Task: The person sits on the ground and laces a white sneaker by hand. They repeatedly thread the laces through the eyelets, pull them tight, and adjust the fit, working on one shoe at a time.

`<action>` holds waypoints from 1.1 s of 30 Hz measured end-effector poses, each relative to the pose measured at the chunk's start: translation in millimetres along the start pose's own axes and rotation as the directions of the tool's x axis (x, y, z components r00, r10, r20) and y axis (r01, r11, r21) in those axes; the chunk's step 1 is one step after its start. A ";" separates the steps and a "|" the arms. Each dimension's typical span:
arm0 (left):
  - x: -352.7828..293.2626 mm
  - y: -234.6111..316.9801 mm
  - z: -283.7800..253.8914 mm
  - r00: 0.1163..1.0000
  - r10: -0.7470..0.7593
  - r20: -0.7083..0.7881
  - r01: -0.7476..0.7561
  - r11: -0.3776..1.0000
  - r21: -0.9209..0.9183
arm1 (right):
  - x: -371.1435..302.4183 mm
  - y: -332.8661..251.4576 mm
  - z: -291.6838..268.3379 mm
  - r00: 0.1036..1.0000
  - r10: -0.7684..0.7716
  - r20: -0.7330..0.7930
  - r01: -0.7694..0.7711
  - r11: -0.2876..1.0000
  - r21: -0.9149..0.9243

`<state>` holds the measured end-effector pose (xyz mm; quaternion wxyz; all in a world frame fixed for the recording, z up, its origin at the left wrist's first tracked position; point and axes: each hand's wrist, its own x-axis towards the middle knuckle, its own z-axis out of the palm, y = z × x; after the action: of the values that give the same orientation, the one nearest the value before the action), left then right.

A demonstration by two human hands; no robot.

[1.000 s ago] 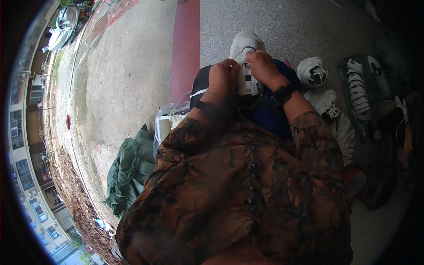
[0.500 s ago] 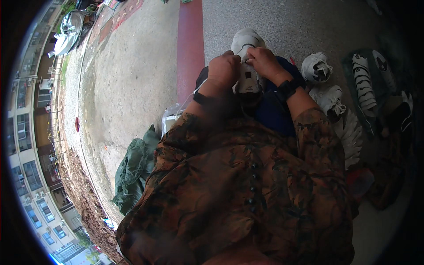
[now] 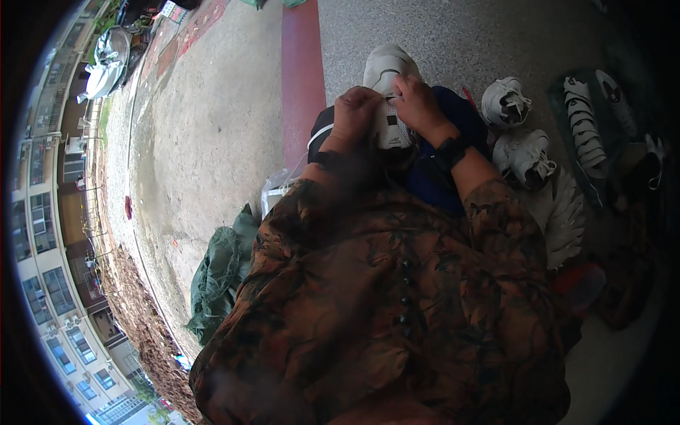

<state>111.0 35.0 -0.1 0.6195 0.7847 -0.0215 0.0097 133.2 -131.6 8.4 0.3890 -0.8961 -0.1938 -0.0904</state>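
A white sneaker [image 3: 389,64] lies between my knees, its toe pointing away from me and its heel end toward me. My left hand [image 3: 356,112] is at the left side of its upper, thumb and fingers pinched together. My right hand [image 3: 418,105] is pinched too, over the right side of the opening. The fingertips nearly meet above the sneaker's middle. Whatever they grip is too small to make out. A thin white cord [image 3: 317,138] curves past my left wrist.
Laced white sneakers [image 3: 506,103] stand on the right, near a stack of curved pale shoe parts [image 3: 584,127] on a dark sheet. Further white pieces [image 3: 565,219] lie closer to me. Green cloth [image 3: 223,273] and a clear plastic bag [image 3: 275,188] are at my left.
My left hand has turned and loosened from a tight fist, its fingers now reaching toward the sneaker's middle. My right hand stays pinched at nearly the same place. The view has shifted slightly.
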 end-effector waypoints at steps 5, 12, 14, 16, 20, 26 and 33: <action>-8.5 6.9 4.2 0.979 0.153 -0.136 -0.112 0.956 0.270 | -1.6 -2.5 -4.6 1.000 0.021 0.004 -0.021 0.996 0.082; -4.4 30.0 0.5 0.939 0.311 0.145 -0.322 0.651 0.688 | -2.5 1.6 -5.7 1.000 0.004 -0.001 -0.003 0.983 0.184; 7.9 14.5 1.8 0.897 0.337 0.286 -0.433 0.536 0.725 | -1.6 0.9 -8.9 0.999 0.012 0.039 -0.020 0.980 0.196; 16.9 4.4 0.8 0.848 0.375 0.373 -0.519 0.454 0.724 | -1.5 2.8 -12.6 0.997 0.021 0.079 -0.039 0.972 0.232; 8.7 10.9 3.1 0.970 0.210 0.120 -0.242 0.848 0.471 | -4.3 2.5 -12.9 0.996 0.013 0.083 -0.026 0.989 0.147; 8.1 13.3 1.9 0.968 0.229 0.102 -0.248 0.816 0.522 | 0.0 -4.5 -7.1 0.998 -0.065 0.000 0.065 0.998 -0.015; 5.0 23.0 1.8 0.993 0.110 0.039 -0.117 0.944 0.309 | -3.1 1.8 -14.4 0.938 -0.348 0.003 0.347 0.935 -0.074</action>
<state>115.0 27.9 22.0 0.4863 0.8699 -0.0715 0.0404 131.0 -144.2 16.1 0.3348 -0.8610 -0.3435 -0.1691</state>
